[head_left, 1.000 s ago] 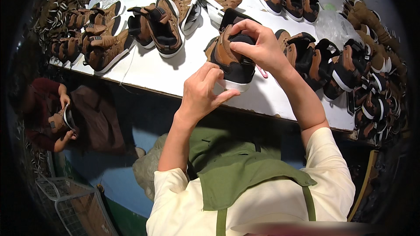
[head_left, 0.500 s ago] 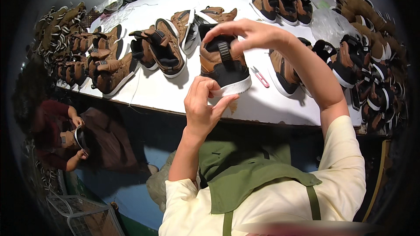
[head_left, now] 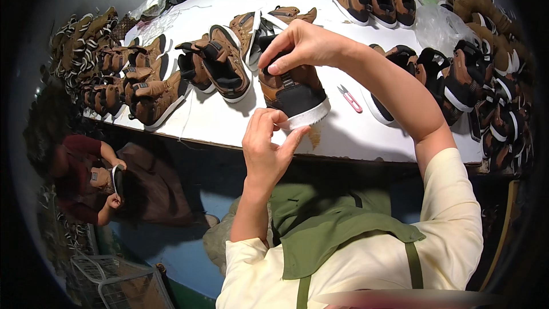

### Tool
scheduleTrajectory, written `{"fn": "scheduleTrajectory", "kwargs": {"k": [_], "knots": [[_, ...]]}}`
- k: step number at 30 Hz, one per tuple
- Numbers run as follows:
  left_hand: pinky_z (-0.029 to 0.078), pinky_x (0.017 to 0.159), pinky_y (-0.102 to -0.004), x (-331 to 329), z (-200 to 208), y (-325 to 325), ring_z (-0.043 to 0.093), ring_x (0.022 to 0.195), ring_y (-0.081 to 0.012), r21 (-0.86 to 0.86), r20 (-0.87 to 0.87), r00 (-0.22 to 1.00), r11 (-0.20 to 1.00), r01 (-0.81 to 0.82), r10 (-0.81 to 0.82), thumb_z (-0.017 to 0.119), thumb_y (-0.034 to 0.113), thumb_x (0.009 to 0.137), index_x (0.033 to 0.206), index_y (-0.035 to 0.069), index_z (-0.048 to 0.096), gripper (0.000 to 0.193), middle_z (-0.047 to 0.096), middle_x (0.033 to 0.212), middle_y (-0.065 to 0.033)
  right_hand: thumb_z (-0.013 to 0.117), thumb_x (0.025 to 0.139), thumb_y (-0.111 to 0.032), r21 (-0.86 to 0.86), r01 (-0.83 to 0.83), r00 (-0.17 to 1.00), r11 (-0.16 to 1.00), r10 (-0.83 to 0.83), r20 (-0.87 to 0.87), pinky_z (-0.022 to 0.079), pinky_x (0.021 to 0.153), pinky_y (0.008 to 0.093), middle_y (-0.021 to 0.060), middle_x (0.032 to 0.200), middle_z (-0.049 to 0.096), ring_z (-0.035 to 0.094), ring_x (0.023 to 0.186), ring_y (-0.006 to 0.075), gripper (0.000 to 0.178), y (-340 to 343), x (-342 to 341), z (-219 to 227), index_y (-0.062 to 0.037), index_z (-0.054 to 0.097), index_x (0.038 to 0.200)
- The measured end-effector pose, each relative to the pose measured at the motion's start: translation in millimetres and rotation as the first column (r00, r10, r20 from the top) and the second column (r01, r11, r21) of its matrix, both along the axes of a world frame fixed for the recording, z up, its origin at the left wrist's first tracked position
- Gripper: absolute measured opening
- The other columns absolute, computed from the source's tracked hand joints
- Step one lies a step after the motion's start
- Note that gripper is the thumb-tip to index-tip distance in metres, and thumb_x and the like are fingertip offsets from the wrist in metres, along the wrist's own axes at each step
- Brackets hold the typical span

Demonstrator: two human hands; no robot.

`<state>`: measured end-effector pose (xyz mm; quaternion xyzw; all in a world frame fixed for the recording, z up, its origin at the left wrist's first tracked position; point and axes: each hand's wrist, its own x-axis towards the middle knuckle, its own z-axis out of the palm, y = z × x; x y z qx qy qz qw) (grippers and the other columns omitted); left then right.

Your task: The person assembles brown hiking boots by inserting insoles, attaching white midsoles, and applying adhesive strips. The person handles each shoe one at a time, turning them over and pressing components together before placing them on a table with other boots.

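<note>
The left hand curls, thumb parted from fingers, while the right hand arches farther forward.

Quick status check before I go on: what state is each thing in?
Shoe in hand: heel facing the wearer
Left hand: gripping its heel at the sole
Right hand: pinching its collar
Pink-handled snips: lying loose, blades parted
Plastic bag: crumpled
Co-worker's shoe: held two-handed

A cream shirt with short, loose sleeves sits under an olive-green apron, whose two narrow straps match it in colour. The left hand and the right hand are bare.
</note>
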<state>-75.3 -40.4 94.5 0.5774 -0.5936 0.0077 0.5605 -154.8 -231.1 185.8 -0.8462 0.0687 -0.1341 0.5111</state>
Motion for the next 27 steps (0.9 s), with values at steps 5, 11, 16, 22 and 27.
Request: {"fn": "scheduleTrajectory", "kwargs": {"k": [5,11,16,22,27], "knots": [[0.043,0.060,-0.0343,0.7,1.3,3.0,0.053,0.068,-0.0254,0.036,-0.035,0.999,0.999,-0.008,0.010,0.082,0.011,0.067,0.078,0.001,0.054,0.031,0.053,0.075,-0.0092,0.079,0.073,-0.012,0.065,0.035,0.998,0.997,-0.032,-0.048,0.052,0.078,0.0257,0.0087,0.089,0.072,0.066,0.080,0.0134,0.024,-0.5,12.7,-0.8,-0.0031,0.074,0.096],[0.042,0.059,-0.0355,-4.0,-1.6,0.1,0.052,0.066,-0.0272,-0.048,0.102,0.994,0.998,-0.029,0.033,0.080,0.008,0.069,0.078,0.002,0.053,0.029,0.052,0.073,-0.0096,0.080,0.072,-0.011,0.038,0.061,0.994,0.997,-0.057,-0.094,0.052,0.077,0.0254,0.0087,0.087,0.072,0.065,0.078,0.0139,0.024,-0.1,11.1,3.7,-0.0035,0.075,0.094],[0.040,0.057,-0.0358,-9.6,-5.6,-3.5,0.051,0.065,-0.0267,-0.155,0.177,0.982,0.987,-0.042,0.070,0.079,0.008,0.070,0.077,0.003,0.052,0.028,0.051,0.072,-0.0091,0.079,0.072,-0.011,0.096,0.065,0.997,0.993,-0.060,-0.058,0.051,0.075,0.0245,0.0078,0.085,0.071,0.065,0.077,0.0129,0.022,-4.2,11.9,0.0,-0.0024,0.074,0.092],[0.042,0.060,-0.0351,-18.7,-7.5,-2.3,0.053,0.067,-0.0269,-0.158,0.218,0.965,0.981,-0.110,0.143,0.080,0.007,0.068,0.078,0.002,0.052,0.030,0.054,0.073,-0.0096,0.078,0.073,-0.009,0.124,0.034,0.999,0.992,-0.035,0.007,0.052,0.076,0.0242,0.0078,0.083,0.071,0.065,0.076,0.0117,0.020,-6.2,10.6,-6.7,0.0002,0.073,0.091],[0.037,0.061,-0.0349,-15.0,-6.0,-2.8,0.049,0.066,-0.0245,-0.150,0.215,0.962,0.979,-0.137,0.167,0.077,0.013,0.073,0.079,0.005,0.052,0.027,0.050,0.072,-0.0066,0.078,0.073,-0.009,0.163,0.069,0.998,0.984,-0.067,-0.017,0.052,0.076,0.0239,0.0071,0.081,0.070,0.065,0.076,0.0116,0.019,-5.0,17.1,-7.5,-0.0002,0.072,0.090]]}}
